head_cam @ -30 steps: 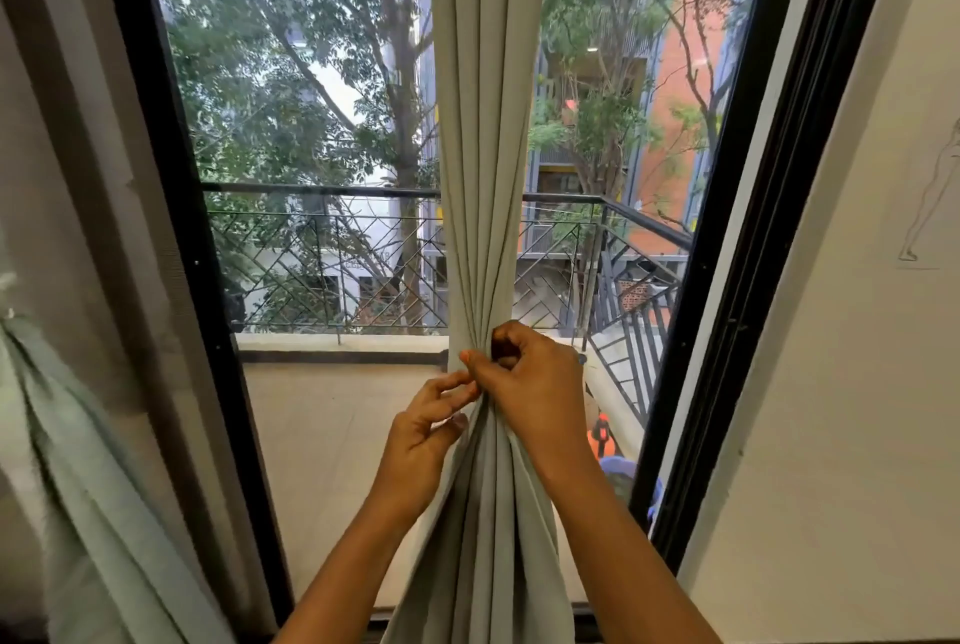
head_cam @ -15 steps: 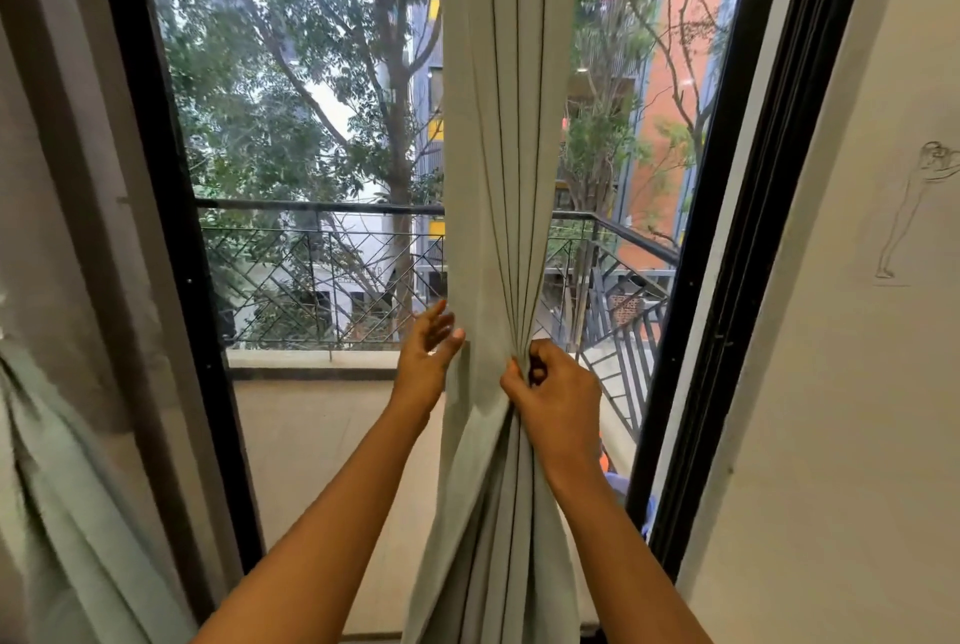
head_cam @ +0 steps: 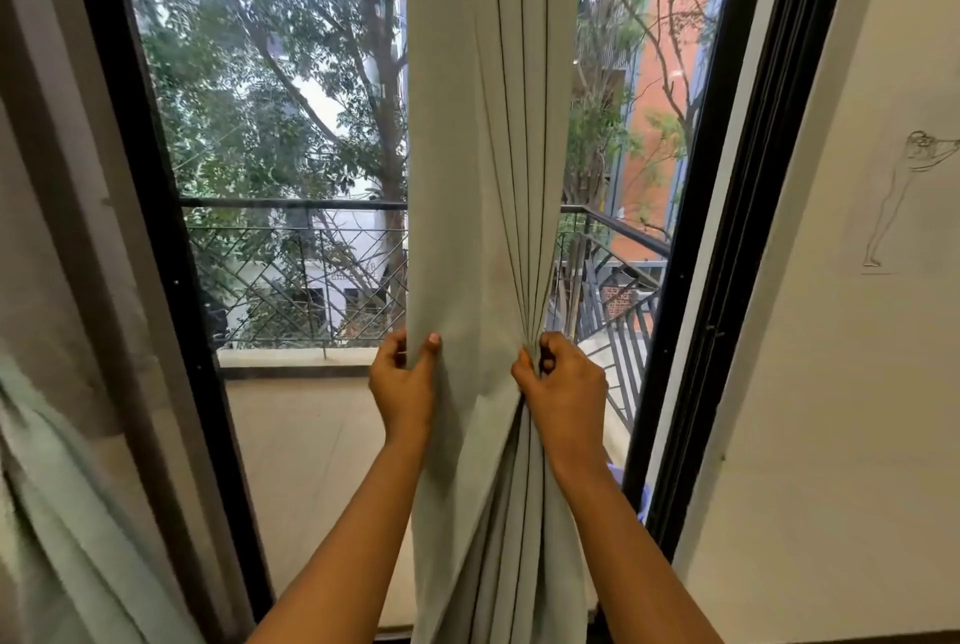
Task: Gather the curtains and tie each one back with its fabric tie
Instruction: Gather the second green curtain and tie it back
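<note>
Curtain top and hem off-frame

Free room left of curtain; window frame near right.

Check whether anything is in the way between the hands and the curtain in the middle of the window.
Nothing visible is. The left hand pinches the left edge of the curtain, and the right hand grips its gathered pleats, so both hands are directly on the fabric.

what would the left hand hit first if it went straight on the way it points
Probably the window glass: the left hand, pinching the curtain edge, points up and forward at it. Depth is unclear.
</note>
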A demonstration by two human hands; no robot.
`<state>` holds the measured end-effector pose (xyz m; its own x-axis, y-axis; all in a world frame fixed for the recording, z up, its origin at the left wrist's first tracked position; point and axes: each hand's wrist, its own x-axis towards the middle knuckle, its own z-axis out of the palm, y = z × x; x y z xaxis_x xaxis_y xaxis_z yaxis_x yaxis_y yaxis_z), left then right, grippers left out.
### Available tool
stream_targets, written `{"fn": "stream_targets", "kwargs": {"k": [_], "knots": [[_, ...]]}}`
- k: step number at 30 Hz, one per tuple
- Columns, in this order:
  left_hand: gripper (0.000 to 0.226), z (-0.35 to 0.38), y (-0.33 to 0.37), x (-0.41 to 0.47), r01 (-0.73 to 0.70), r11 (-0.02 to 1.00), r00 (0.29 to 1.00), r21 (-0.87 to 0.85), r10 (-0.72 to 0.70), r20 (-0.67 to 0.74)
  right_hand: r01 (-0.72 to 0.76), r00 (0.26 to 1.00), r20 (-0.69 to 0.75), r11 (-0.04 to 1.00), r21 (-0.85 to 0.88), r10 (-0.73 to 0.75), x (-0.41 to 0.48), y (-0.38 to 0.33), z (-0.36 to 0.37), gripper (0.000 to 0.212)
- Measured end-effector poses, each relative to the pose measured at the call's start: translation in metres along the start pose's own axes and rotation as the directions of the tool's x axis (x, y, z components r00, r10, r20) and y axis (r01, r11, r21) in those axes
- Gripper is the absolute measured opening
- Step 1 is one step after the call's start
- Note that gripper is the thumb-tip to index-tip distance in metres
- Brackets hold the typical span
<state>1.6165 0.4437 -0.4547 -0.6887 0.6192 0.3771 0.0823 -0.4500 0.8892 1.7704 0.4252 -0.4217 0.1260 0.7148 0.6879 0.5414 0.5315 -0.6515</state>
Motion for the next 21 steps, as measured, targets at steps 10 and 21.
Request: {"fn": "stream_targets", "kwargs": {"k": [10, 21], "knots": [[0.023, -0.039, 0.043, -0.074, -0.143, 0.989, 0.99, 0.038, 0.143, -0.014, 0.072, 0.997, -0.028, 0.989, 0.126, -0.069, -0.039, -0.023, 0.001, 0.022], [0.027, -0.035, 0.052, -0.094, -0.084, 0.996, 0.985, 0.019, 0.08, 0.152, -0.097, 0.983, 0.175, 0.954, 0.283, 0.048, -0.041, -0.023, -0.009, 0.016]]}}
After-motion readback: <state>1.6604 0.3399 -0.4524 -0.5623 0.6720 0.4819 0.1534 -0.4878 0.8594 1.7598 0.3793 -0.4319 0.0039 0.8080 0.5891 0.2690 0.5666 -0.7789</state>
